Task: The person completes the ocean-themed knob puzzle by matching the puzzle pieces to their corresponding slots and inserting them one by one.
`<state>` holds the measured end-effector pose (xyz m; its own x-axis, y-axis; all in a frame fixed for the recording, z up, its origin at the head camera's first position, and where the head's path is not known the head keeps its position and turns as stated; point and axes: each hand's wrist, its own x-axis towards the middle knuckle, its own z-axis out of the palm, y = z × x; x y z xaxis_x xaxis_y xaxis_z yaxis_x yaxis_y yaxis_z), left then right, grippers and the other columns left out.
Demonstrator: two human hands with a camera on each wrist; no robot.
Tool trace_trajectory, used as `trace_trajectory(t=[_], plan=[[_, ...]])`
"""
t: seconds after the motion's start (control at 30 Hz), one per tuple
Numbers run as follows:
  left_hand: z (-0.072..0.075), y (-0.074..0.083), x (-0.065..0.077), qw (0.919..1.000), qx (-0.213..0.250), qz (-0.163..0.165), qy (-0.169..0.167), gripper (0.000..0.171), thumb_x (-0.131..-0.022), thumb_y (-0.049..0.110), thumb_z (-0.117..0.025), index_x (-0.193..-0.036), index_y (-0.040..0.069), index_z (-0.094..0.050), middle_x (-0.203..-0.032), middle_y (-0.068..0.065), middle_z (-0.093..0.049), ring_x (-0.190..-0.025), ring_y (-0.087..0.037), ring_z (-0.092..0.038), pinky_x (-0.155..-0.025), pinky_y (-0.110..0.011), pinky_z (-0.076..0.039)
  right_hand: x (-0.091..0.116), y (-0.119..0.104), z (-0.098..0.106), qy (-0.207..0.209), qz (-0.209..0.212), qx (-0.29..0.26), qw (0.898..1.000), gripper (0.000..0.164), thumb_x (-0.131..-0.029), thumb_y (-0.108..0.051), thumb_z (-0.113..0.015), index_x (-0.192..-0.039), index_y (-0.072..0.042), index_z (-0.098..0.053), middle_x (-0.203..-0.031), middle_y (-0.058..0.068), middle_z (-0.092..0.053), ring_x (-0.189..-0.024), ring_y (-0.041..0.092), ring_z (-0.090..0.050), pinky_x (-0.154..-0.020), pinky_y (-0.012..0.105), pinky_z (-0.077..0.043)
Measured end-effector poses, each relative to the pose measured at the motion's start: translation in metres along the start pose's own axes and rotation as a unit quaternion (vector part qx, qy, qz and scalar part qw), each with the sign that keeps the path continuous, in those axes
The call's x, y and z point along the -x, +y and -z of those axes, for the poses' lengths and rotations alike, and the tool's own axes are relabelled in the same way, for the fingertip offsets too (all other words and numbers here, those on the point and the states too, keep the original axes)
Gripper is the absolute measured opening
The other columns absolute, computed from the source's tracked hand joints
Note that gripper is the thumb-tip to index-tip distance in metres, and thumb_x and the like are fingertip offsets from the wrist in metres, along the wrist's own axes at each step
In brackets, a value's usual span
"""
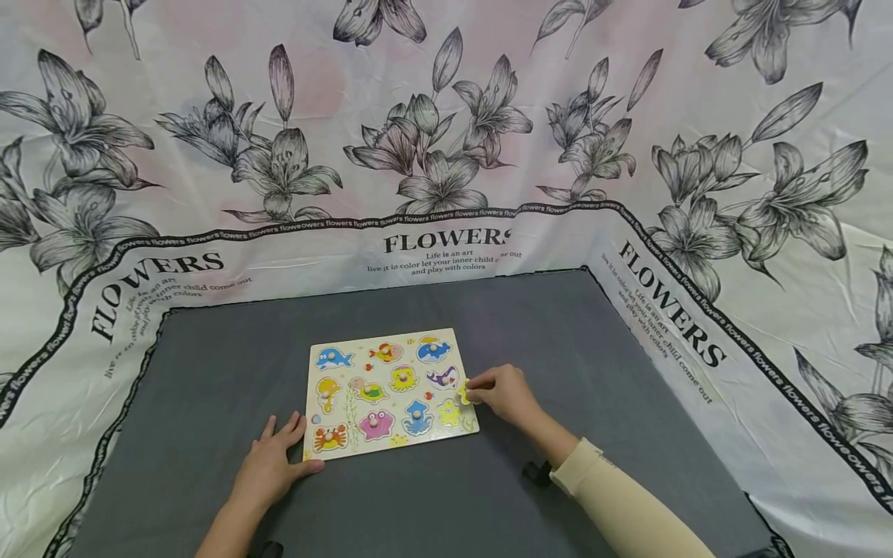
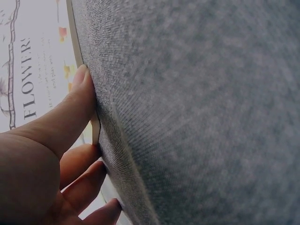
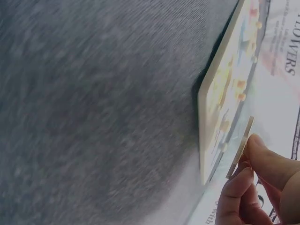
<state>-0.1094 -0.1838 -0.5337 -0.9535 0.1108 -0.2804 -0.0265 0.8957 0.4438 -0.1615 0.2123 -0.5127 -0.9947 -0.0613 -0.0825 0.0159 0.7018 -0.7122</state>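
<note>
A wooden peg puzzle board point(image 1: 354, 350) with sea-animal pieces lies on the grey surface. My left hand point(image 1: 268, 463) is at its near left corner, the thumb along the near edge and the fingers spread by the left edge; the left wrist view shows the thumb point(image 2: 78, 101) touching the rim. Over the board's right edge, my right hand point(image 1: 508, 394) pinches a thin yellow puzzle piece point(image 1: 463, 392) between thumb and fingers. That piece point(image 3: 241, 149) appears edge-on and apart from the board in the right wrist view. Beside it, a yellow star shape point(image 1: 449, 413) shows no visible knob.
Knobbed pieces such as a crab point(image 1: 330, 438), a pink piece point(image 1: 377, 424) and a blue octopus point(image 1: 417, 418) sit in the board. A flower-printed cloth point(image 1: 446, 240) borders the grey surface point(image 1: 230, 372) at the back and sides. A dark object point(image 1: 536, 473) shows by the right wrist.
</note>
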Motion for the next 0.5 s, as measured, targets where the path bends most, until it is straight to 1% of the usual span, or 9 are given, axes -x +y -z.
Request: trace_trajectory(t=[0.3, 0.5], plan=[[0.0, 0.0, 0.001, 0.9999, 0.004, 0.012, -0.009, 0.105, -0.065, 0.059, -0.076, -0.146, 0.007, -0.034, -0.153, -0.017, -0.028, -0.142, -0.048, -0.009, -0.108, -0.069, -0.012, 0.002, -0.01, -0.009, -0.01, 0.003, -0.009, 1.0, 0.01, -0.077, -0.024, -0.079, -0.086, -0.019, -0.078, -0.083, -0.004, -0.073, -0.069, 0.006, -0.063, -0.056, 0.024, -0.052], [0.002, 0.001, 0.001, 0.9999, 0.006, 0.008, -0.007, 0.104, -0.065, 0.059, -0.076, -0.146, 0.007, -0.034, -0.153, -0.017, -0.028, -0.142, -0.048, -0.01, -0.108, -0.069, -0.011, 0.004, -0.015, -0.016, -0.016, 0.015, -0.015, 1.0, 0.01, -0.076, -0.023, -0.08, -0.085, -0.019, -0.079, -0.082, -0.004, -0.074, -0.068, 0.006, -0.063, -0.056, 0.024, -0.052]])
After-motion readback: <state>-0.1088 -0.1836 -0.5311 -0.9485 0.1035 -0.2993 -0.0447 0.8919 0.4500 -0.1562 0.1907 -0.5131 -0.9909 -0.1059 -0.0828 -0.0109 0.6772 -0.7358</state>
